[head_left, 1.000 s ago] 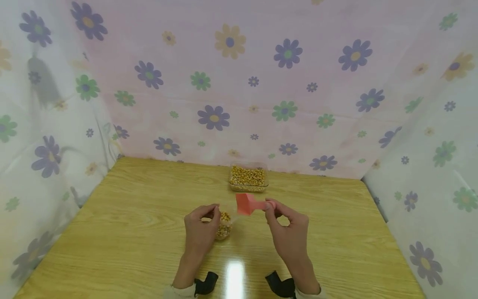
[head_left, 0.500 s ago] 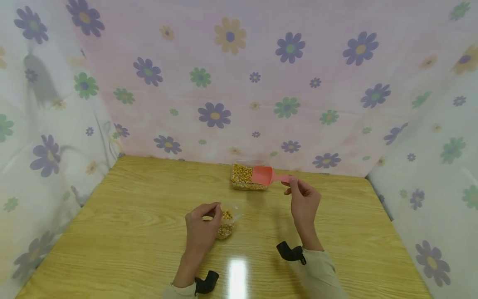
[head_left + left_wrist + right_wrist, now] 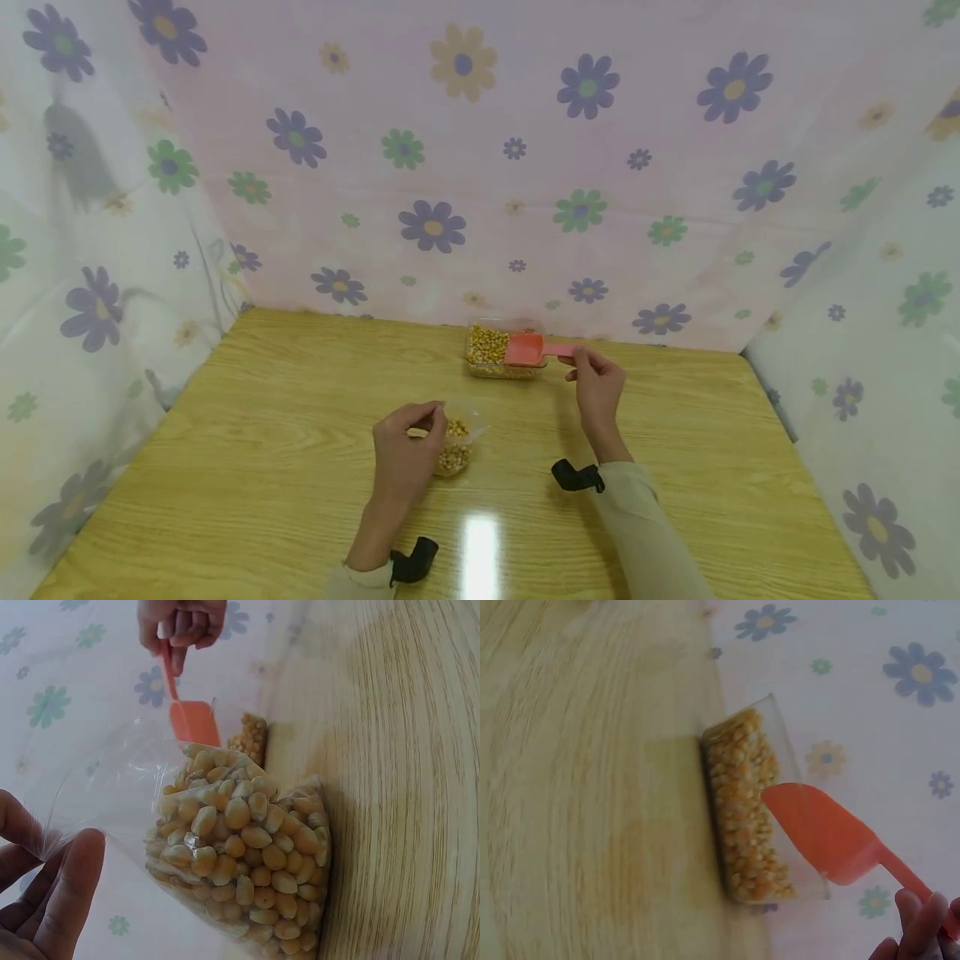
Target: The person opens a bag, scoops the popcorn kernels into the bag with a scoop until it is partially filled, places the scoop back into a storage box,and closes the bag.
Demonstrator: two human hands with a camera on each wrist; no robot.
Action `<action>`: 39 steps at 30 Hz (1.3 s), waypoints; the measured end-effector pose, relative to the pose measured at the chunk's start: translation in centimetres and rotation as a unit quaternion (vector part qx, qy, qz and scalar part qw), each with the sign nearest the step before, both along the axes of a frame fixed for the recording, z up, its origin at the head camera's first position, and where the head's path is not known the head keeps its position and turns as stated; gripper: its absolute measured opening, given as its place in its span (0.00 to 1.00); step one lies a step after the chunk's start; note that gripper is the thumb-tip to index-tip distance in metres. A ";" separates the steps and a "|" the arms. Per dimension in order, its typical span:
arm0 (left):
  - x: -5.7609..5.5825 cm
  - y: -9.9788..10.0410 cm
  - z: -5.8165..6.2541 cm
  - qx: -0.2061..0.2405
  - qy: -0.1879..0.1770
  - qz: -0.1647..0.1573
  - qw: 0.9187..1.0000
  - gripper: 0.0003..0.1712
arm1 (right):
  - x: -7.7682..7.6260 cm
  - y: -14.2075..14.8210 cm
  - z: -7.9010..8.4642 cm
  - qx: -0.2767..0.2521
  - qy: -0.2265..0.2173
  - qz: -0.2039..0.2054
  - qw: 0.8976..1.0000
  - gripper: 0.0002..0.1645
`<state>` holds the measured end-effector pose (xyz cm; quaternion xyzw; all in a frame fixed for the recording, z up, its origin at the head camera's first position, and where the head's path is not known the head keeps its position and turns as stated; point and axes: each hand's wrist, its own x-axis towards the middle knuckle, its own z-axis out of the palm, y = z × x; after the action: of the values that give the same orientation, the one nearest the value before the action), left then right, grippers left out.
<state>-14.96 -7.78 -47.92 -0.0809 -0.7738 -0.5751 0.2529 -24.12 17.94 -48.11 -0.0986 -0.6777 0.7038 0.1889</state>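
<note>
My left hand pinches the rim of a clear plastic bag between thumb and fingers. Yellow corn kernels fill the bag's lower part, and it stands on the table with its top held up. By its handle, my right hand grips a pink scoop. The scoop's blade is over the right part of a clear rectangular container that holds more corn kernels. In the right wrist view the blade overlaps the container's upper wall; whether its tip touches the kernels I cannot tell.
A wood-grain table lies under everything. Flowered cloth hangs behind it and at both sides. The container stands near the table's back edge, close to that cloth. A black wrist mount sits on each wrist.
My right hand has carried the scoop from beside the bag forward and right to the container, then slightly left and lower over it. My left hand keeps its pinch on the bag.
</note>
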 end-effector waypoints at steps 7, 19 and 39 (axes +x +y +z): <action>0.1 0.2 -0.1 0.005 -0.007 -0.008 1.000 0.08 | -1.7 0.8 -1.2 -0.006 -0.044 0.008 0.999 0.19; -0.2 0.3 0.3 -0.004 0.021 -0.007 1.000 0.08 | -1.7 2.5 -0.8 0.109 -0.156 0.056 0.980 0.42; 0.2 -1.6 -0.4 -0.030 -0.032 -0.110 0.993 0.12 | 6.8 -2.5 -1.7 0.114 0.018 0.416 0.902 0.25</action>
<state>-14.74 -9.35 -48.27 -0.1548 -0.7847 -0.5783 0.1611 -17.35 15.42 -49.85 0.2277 -0.7288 0.6382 -0.0989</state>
